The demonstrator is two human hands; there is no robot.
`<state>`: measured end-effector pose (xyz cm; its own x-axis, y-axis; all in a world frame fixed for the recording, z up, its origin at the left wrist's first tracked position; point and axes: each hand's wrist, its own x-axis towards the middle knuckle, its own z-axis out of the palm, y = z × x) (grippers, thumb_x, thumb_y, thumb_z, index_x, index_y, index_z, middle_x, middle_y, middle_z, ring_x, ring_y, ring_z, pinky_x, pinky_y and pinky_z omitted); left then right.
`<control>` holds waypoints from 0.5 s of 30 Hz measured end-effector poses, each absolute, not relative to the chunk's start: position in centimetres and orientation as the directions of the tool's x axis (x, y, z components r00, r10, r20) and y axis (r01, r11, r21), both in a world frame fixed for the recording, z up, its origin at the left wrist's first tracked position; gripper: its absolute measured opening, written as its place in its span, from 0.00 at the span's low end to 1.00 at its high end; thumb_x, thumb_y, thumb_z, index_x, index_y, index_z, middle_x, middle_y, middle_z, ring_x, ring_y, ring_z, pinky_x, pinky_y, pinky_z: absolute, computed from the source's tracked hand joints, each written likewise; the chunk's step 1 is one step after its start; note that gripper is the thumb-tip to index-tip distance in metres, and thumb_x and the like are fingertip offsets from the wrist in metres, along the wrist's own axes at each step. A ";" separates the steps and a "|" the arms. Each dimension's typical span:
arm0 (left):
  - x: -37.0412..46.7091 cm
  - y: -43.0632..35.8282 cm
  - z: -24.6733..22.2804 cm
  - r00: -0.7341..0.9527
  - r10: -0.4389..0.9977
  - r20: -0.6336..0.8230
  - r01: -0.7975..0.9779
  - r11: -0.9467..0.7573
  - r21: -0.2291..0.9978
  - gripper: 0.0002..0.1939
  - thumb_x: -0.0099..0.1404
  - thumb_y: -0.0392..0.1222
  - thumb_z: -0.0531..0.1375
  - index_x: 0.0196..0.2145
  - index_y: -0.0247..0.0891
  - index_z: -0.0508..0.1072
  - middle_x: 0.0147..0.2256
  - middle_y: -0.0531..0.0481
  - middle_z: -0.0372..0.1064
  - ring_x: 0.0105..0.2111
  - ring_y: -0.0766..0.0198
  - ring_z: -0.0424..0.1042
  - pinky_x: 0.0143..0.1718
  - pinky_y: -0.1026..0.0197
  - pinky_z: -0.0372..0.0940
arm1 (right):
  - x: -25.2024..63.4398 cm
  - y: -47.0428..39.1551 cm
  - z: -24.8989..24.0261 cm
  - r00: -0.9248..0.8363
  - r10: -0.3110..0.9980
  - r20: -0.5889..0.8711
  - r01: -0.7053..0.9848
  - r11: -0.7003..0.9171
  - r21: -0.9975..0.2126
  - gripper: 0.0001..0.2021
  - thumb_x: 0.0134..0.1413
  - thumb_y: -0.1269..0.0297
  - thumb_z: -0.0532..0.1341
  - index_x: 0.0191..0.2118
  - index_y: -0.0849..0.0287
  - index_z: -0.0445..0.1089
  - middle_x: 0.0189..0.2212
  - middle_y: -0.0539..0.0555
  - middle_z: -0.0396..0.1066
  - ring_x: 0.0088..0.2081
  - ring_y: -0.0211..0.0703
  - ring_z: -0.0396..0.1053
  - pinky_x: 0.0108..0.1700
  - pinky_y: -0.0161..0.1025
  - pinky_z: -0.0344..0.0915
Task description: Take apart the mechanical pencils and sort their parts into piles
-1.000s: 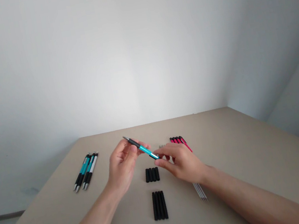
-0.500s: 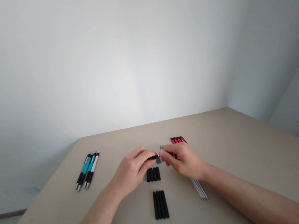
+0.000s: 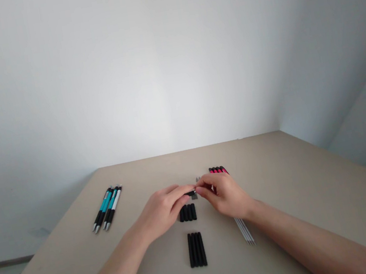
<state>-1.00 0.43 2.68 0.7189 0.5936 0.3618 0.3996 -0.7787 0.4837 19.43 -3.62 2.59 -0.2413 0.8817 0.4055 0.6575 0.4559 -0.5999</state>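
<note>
My left hand (image 3: 162, 210) is closed around a short black pen barrel (image 3: 190, 193), held level above the middle of the table. At the barrel's right end, my right hand (image 3: 224, 196) is closed in a pinch. A small pale bit shows at that end, but the fingertips hide most of what they hold. Under the hands lie small grey metal parts (image 3: 194, 197), partly covered. Short black tubes (image 3: 187, 213) stand in a row just below my left fingers. Beneath my right wrist, thin white pen refills (image 3: 245, 232) stick out towards me.
Nearer to me lies a row of longer black tubes (image 3: 196, 250). Several pens in blue, white and black (image 3: 108, 209) lie at the left. Pink and black pen parts (image 3: 217, 170) show behind my right hand. A wall (image 3: 170, 63) rises beyond the table (image 3: 282, 176).
My left fingers have moved slightly right along the black pen barrel and now lie flatter over it. The fingertips of both hands are closer together. The laid-out parts have not moved.
</note>
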 end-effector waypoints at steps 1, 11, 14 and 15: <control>-1.0 0.4 2.7 0.720 0.595 0.358 0.406 -0.779 0.479 0.16 0.68 0.40 0.50 0.51 0.47 0.69 0.41 0.49 0.73 0.39 0.63 0.71 0.42 0.62 0.65 | 19.4 -3.6 2.6 -0.239 0.887 0.396 0.664 0.447 -0.600 0.12 0.59 0.61 0.54 0.30 0.60 0.70 0.23 0.51 0.68 0.25 0.35 0.61 0.28 0.33 0.55; -1.0 0.4 2.7 0.727 0.598 0.337 0.434 -0.781 0.450 0.16 0.69 0.42 0.49 0.50 0.45 0.70 0.39 0.48 0.73 0.38 0.63 0.71 0.40 0.63 0.64 | 19.5 -3.5 2.4 -0.273 0.888 0.371 0.661 0.453 -0.598 0.09 0.57 0.63 0.56 0.32 0.60 0.71 0.25 0.50 0.70 0.26 0.35 0.62 0.29 0.32 0.55; -1.0 0.4 2.6 0.729 0.591 0.347 0.425 -0.787 0.448 0.16 0.69 0.41 0.49 0.49 0.44 0.71 0.39 0.47 0.73 0.37 0.63 0.71 0.40 0.63 0.65 | 19.6 -3.3 2.4 -0.302 0.899 0.317 0.639 0.438 -0.632 0.15 0.60 0.61 0.53 0.27 0.61 0.70 0.21 0.49 0.67 0.23 0.34 0.60 0.26 0.32 0.54; -1.0 0.4 2.6 0.732 0.587 0.346 0.422 -0.789 0.447 0.16 0.69 0.42 0.49 0.49 0.44 0.71 0.39 0.48 0.73 0.37 0.63 0.71 0.40 0.63 0.65 | 19.6 -3.3 2.4 -0.309 0.901 0.303 0.633 0.433 -0.642 0.17 0.60 0.61 0.52 0.25 0.61 0.70 0.19 0.49 0.66 0.22 0.34 0.60 0.26 0.32 0.54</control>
<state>-1.03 0.36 2.64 0.7316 0.5873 0.3463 0.4220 -0.7890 0.4465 19.63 -3.28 2.38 -0.3087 0.9014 0.3035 0.6328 0.4329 -0.6420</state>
